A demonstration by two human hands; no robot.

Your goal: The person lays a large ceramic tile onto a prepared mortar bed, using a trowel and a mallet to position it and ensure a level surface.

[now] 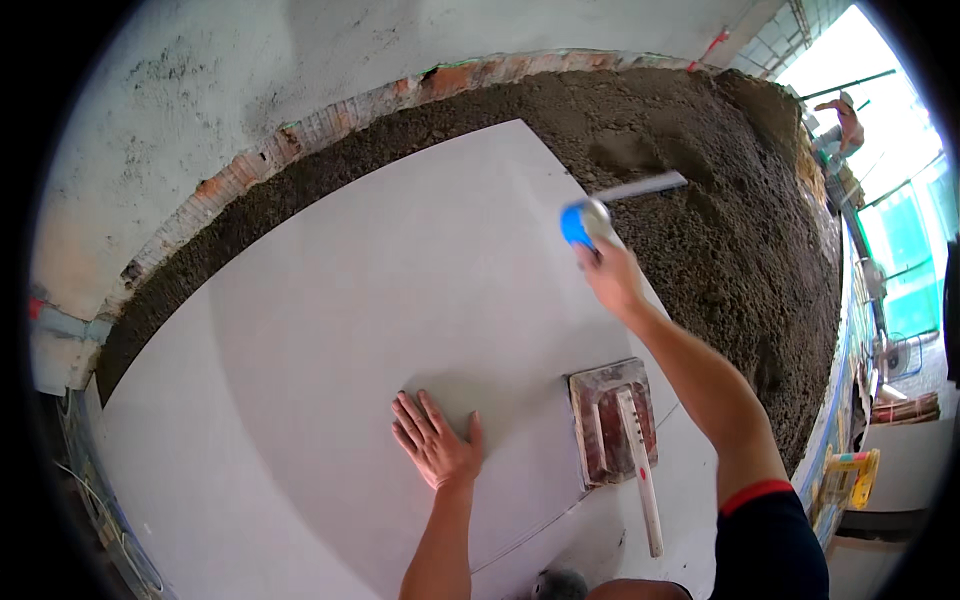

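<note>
- Head view: the right hand (612, 272) has its fingers wrapped around a blue tool (577, 224) at the edge of the tile (350, 290); blur hides its details (a pale strip (645, 186) juts from it over the mortar (740, 250), its kind unclear).
- Left hand (437, 445) lies flat on the tile, fingers spread and grasping nothing; its palm is hidden, its forearm cut off below.
- Float (610, 420) rests across a seam (535, 529), hiding part of it.
- Grey lump (560, 585) at the lower edge is cut off; I cannot tell what it is.
- Far right, a person (850, 130) and a yellow bucket (862, 482) show small and warped.
</note>
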